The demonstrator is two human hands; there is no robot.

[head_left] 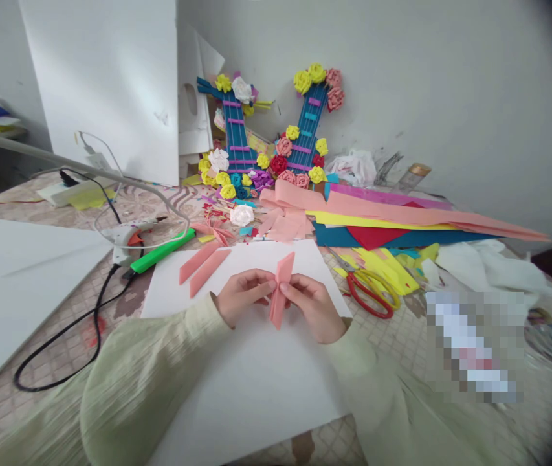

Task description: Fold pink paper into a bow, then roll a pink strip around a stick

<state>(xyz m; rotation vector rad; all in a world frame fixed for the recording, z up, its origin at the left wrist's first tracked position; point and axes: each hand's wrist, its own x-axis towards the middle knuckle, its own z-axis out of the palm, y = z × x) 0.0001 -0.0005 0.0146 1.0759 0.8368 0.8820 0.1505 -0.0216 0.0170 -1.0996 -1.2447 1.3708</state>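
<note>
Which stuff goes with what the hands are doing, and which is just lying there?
Seems in use:
- folded pink piece, held by the left hand and right hand
- white sheet underneath
- probably two matching pink strips

Seem to be just lying there now:
- scissors
- glue gun
- green bar
- yellow scraps

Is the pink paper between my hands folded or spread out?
Folded: the pink paper shows as a narrow, layered strip with slanted ends.

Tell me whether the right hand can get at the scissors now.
Probably yes: the scissors lie near the right hand and nothing blocks the way, though it may have to release the folded pink strip.
</note>
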